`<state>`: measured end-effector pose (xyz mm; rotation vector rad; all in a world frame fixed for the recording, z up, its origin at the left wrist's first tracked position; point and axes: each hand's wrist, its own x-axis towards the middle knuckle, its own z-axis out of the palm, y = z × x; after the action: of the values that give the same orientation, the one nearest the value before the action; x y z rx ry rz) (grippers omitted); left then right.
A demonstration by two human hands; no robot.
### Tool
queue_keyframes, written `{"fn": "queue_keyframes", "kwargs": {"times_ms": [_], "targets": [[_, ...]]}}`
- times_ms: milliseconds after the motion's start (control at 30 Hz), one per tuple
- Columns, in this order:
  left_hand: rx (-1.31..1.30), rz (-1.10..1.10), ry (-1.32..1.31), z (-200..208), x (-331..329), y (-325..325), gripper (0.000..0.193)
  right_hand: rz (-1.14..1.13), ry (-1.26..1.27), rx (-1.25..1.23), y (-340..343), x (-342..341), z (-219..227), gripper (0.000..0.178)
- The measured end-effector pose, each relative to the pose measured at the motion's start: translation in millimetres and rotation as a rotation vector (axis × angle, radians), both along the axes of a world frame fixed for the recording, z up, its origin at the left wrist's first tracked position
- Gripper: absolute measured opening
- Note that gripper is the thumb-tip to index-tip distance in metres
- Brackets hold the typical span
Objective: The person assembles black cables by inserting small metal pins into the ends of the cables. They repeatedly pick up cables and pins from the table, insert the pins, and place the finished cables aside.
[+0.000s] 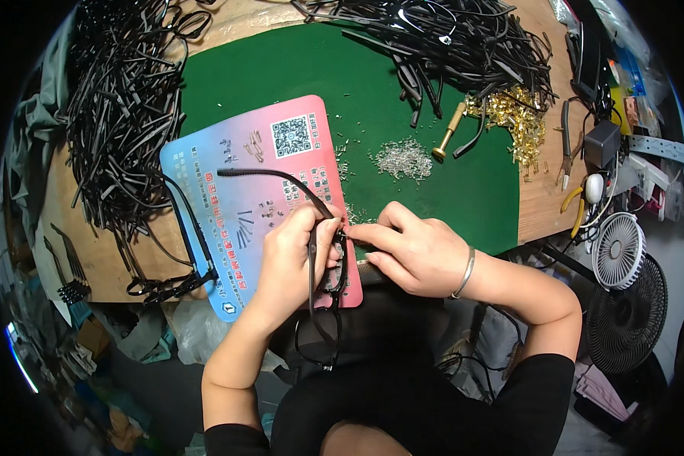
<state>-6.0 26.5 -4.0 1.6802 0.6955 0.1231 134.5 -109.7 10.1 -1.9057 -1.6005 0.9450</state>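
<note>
My left hand [292, 247] is closed around a pair of black eyeglasses [270, 173], near the hinge. One temple arm points up and away over the mat, and the front rims hang below the table's near edge. My right hand [418, 247] meets the glasses at the hinge with bent fingers and an outstretched index finger. Whatever its fingertips hold is too small to make out. Beneath the hands lies a pink and blue printed mat [182, 163] with small groups of screws and pins on it. Beyond my right hand, tiny silver screws [404, 159] form a heap.
Black temple arms pile up at the left [121, 114] and far right [471, 49]. A brass screwdriver [452, 129] lies on the green mat [243, 68] beside gold-coloured parts [518, 121]. Pliers [566, 144] and a white fan [618, 251] are at the right. Assembled glasses [178, 285] rest at the near left edge.
</note>
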Motion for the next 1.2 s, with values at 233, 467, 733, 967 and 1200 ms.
{"fn": "queue_keyframes", "kwargs": {"times_ms": [233, 467, 733, 967, 1200], "targets": [[0.063, 0.016, -0.043, 0.0, 1.0, -3.9, 0.01, 0.0, 0.002, 0.006, 1.5, 0.0, -1.2, 0.035], [0.167, -0.026, -0.04, -3.1, 1.2, -4.4, 0.009, 0.171, -0.387, 0.141, 5.8, 3.3, 0.4, 0.035], [0.227, 0.009, -0.066, -6.4, 0.1, -9.3, 0.008, 0.303, -0.256, 0.118, 16.5, 17.6, -6.8, 0.031], [0.537, -0.016, -0.272, -18.0, -5.4, -2.9, 0.009, 0.131, -0.252, 0.089, 1.2, 12.6, 3.5, 0.034], [0.629, 0.205, -0.2, -18.6, 23.0, 25.1, 0.022, 0.071, -0.381, 0.034, -2.7, 5.3, 6.7, 0.046]]}}
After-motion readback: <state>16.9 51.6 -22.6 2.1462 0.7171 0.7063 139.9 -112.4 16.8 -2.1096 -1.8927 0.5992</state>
